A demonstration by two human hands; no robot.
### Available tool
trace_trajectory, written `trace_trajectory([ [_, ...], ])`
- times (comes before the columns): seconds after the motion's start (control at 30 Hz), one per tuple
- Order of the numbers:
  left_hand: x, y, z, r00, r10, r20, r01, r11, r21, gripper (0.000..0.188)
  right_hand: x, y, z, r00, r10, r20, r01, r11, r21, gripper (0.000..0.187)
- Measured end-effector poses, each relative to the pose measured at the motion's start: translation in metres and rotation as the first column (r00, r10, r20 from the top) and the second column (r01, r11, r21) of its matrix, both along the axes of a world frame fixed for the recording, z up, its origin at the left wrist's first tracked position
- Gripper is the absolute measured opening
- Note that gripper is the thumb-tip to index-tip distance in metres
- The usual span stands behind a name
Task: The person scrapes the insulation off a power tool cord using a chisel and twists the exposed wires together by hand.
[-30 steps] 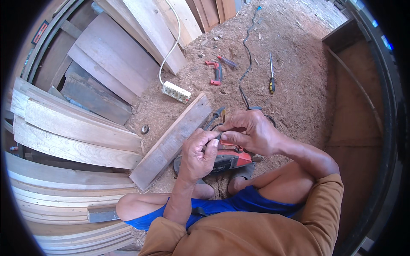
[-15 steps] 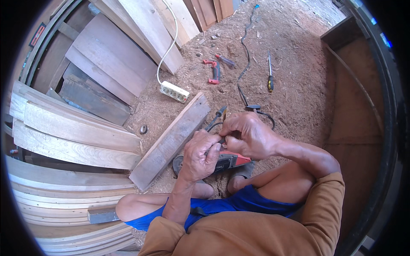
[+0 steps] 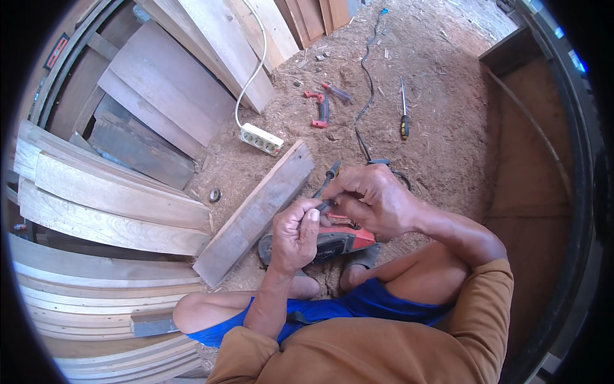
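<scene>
A dark cable (image 3: 325, 205) is pinched between both my hands, above the power tool. My left hand (image 3: 296, 234) closes thumb and fingers on it from the left. My right hand (image 3: 378, 200) is shut round its other part, with the fingertips curled in and partly hidden. Below them, between my legs, lies a red and black power tool (image 3: 332, 245), its red end open with inner parts showing. Just beyond my fingers a black cable sleeve (image 3: 333, 169) sticks up. A dark-headed tool (image 3: 378, 161), partly covered by my right hand, lies behind it.
A thick wooden beam (image 3: 252, 214) lies left of the tool. Beyond are a white power strip (image 3: 261, 139), a red and black handle piece (image 3: 320, 109), a screwdriver (image 3: 404, 110) and a tape roll (image 3: 215, 195). Stacked boards (image 3: 115, 198) line the left; a brown panel (image 3: 531, 192) stands right.
My left fingers have drawn slightly left, and the thumb has straightened upward. My right hand has shifted a little up and left. More of the cable and the tool's open end shows.
</scene>
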State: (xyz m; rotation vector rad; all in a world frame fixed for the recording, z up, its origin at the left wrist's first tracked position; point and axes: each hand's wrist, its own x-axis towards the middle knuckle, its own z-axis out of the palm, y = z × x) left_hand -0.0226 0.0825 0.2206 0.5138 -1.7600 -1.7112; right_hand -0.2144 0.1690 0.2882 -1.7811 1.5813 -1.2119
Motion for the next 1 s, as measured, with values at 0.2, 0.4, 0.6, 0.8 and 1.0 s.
trace_trajectory([
  [0.2,0.005,-0.003,0.003,0.999,-0.021,0.041,0.022,0.999,-0.025,0.020,0.002,0.003,0.006,1.000,0.000,0.025,-0.004,0.985,0.175,0.022],
  [0.4,0.003,0.000,0.002,0.996,-0.049,0.069,0.048,0.999,0.006,0.020,0.010,0.006,0.011,0.971,0.007,-0.240,0.011,0.997,0.073,0.015],
  [0.6,-0.002,0.001,0.008,0.993,-0.076,0.089,0.073,0.997,0.035,0.021,0.012,0.004,0.010,0.924,0.038,-0.381,0.041,0.980,0.196,0.013],
  [0.8,-0.005,-0.005,0.011,0.996,-0.042,0.077,0.058,0.972,-0.226,0.018,0.012,-0.001,-0.007,0.994,-0.054,-0.100,0.047,0.996,-0.073,0.008],
  [1.0,-0.004,-0.008,0.010,0.999,0.016,0.044,0.002,0.921,-0.390,0.015,0.009,-0.001,-0.008,0.999,-0.030,0.020,0.028,0.995,0.092,0.008],
])
